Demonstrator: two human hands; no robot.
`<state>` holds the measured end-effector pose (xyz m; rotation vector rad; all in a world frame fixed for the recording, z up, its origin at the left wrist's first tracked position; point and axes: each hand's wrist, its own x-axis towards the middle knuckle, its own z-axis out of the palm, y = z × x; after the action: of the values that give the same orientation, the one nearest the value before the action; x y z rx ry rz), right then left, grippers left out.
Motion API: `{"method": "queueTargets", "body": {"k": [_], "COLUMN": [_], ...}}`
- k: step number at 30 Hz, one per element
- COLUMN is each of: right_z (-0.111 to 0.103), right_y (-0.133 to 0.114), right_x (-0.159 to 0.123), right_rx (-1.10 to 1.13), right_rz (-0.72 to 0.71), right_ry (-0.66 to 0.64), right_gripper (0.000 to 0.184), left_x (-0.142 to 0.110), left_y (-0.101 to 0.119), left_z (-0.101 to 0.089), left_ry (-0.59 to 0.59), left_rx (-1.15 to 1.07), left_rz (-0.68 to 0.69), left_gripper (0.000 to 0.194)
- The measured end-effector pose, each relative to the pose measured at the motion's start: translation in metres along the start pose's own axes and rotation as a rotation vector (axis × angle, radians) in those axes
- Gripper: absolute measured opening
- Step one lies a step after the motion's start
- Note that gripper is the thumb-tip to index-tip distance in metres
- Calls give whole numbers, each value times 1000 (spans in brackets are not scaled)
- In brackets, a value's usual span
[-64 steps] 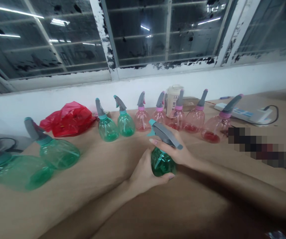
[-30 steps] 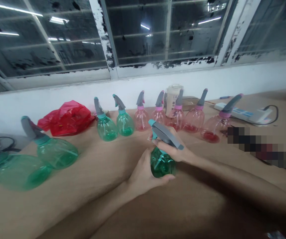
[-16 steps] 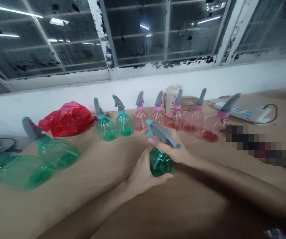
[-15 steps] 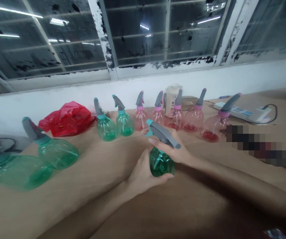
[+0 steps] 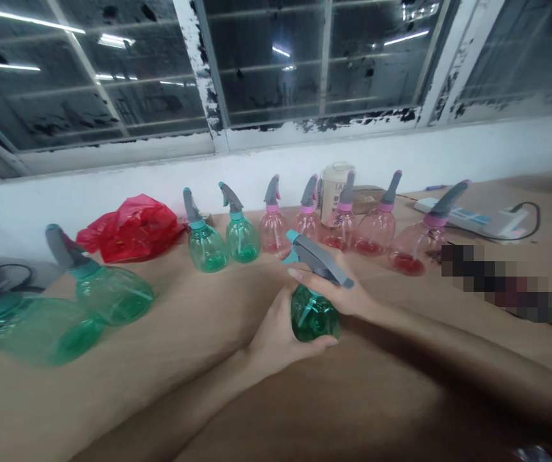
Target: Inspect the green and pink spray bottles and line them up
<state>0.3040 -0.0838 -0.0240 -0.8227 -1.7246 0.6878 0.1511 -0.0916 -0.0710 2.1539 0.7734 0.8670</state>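
Note:
Between my two hands is a green spray bottle with a grey and teal spray head, its nozzle pointing to the left. My left hand is wrapped round the bottle's body from the left, the thumb along its lower front. My right hand grips the spray head and neck from the right; some of its fingers are hidden behind the head. Just beyond stand several pink spray bottles, and two green ones, one being this teal-collared bottle, are to their left.
Two larger-looking green bottles are at the left. A crumpled red plastic bag lies by the wall. Behind the pink bottles is a pale cup. A white power strip with a cable and a blurred-out patch are at the right.
Both hands keep the same hold on the green bottle. The whole view has shifted very slightly; nothing else has visibly moved.

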Motion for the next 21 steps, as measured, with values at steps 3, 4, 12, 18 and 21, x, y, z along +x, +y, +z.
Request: {"method": "queueTargets", "body": {"k": [3, 4, 12, 18, 21], "right_z": [-1, -2, -3, 0, 1], "right_y": [-3, -4, -1, -3, -2], "right_x": [2, 2, -1, 2, 0], "right_rx": [7, 3, -35, -6, -8], "right_rz": [-25, -26, -7, -9, 10], "right_ry": [-20, -20, 26, 32, 45], "right_gripper": [18, 16, 10, 23, 27], "left_x": [0, 0, 1, 0, -1], "left_y": [-1, -1, -2, 2, 2], "left_z": [1, 1, 1, -1, -1], "left_ry": [-5, -7, -9, -12, -1], "left_rx": [5, 8, 29, 7, 1], "left_rz": [-3, 2, 34, -6, -22], "left_gripper": [87, 89, 88, 80, 79]}}
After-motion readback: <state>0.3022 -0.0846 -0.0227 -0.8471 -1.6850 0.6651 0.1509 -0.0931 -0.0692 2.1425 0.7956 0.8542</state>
